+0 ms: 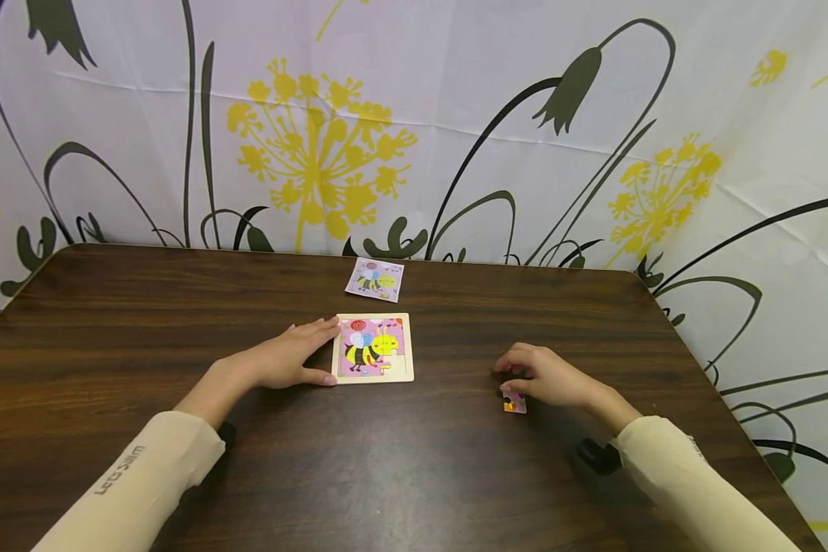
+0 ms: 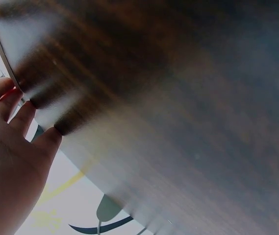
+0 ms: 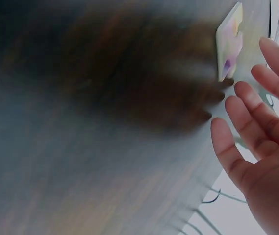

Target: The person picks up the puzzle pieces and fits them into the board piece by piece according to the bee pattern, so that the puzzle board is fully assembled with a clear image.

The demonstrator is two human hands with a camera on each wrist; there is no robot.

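A square wooden jigsaw tray (image 1: 410, 349) with a bee picture lies mid-table; its lower right corner shows bare wood where the picture breaks off. My left hand (image 1: 283, 356) rests along the tray's left side, fingertips at the upper part and thumb at the lower corner. In the left wrist view, that hand's fingers (image 2: 24, 117) are spread and fairly straight. To the right, a pink and yellow puzzle piece (image 1: 515, 404) lies on the table. My right hand (image 1: 548, 376) hovers right over it. The right wrist view shows loosely bent fingers (image 3: 222, 134) apart from the piece (image 3: 230, 44).
A small paper card (image 1: 375, 280) with the same bee picture lies behind the tray. The dark wood table (image 1: 400, 475) ends at a flower-printed cloth (image 1: 455, 138) at the back and right. A black object (image 1: 599, 456) shows below my right wrist.
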